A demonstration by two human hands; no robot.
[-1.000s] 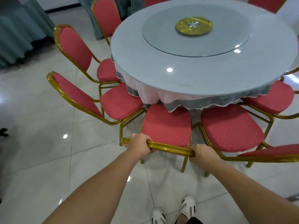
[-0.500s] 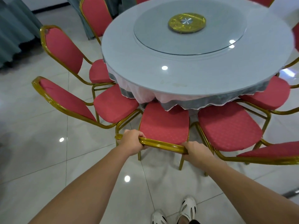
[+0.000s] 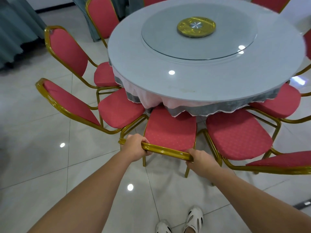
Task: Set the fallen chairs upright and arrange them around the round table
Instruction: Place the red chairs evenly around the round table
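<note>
A red-cushioned chair (image 3: 170, 132) with a gold metal frame stands upright directly before me, its seat front tucked under the cloth of the round table (image 3: 193, 78). My left hand (image 3: 136, 147) grips the left end of its gold top rail. My right hand (image 3: 200, 158) grips the right end of the same rail. Upright matching chairs stand on both sides: one at the left (image 3: 117, 108), another further left (image 3: 67, 51), one at the right (image 3: 235, 135) and another beyond it (image 3: 276, 103).
The table carries a glass turntable (image 3: 198, 36) with a gold centre disc (image 3: 196, 27). Another chair back (image 3: 102, 17) stands at the far left of the table. Grey-green drapes (image 3: 15, 31) hang at the left. The floor is glossy white tile; my white shoes (image 3: 180, 222) are below.
The chair has slid slightly forward, its seat further under the tablecloth. Both hands keep their hold on the top rail.
</note>
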